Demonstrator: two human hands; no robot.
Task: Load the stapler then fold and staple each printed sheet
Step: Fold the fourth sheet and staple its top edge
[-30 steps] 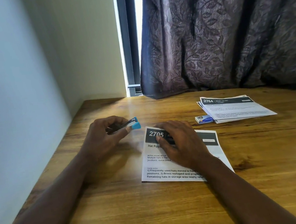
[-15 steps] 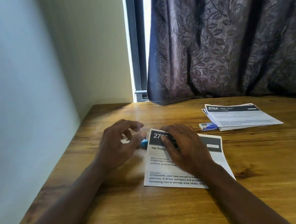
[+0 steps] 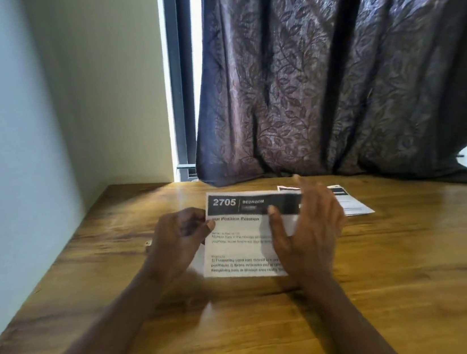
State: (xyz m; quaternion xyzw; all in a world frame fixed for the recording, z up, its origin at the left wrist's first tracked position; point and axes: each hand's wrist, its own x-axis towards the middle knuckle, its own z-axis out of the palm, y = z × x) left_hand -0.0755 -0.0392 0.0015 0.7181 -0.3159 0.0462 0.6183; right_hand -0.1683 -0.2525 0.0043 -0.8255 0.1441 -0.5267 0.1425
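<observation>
The left hand was noted at the left edge of the printed sheet, its fingers curled and clamped on that edge. The printed sheet, headed 2705, was held tilted up off the worktop. At its right edge the right hand was found, thumb in front and fingers behind, clamped on the paper. Behind the sheet's right edge, a stack of sheets was seen, partly hidden.

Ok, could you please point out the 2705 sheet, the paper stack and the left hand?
2705 sheet (image 3: pixel 238 235): head view, its printed middle.
paper stack (image 3: pixel 354 207): head view, its near right corner.
left hand (image 3: pixel 176 239): head view, the back of it.
</observation>
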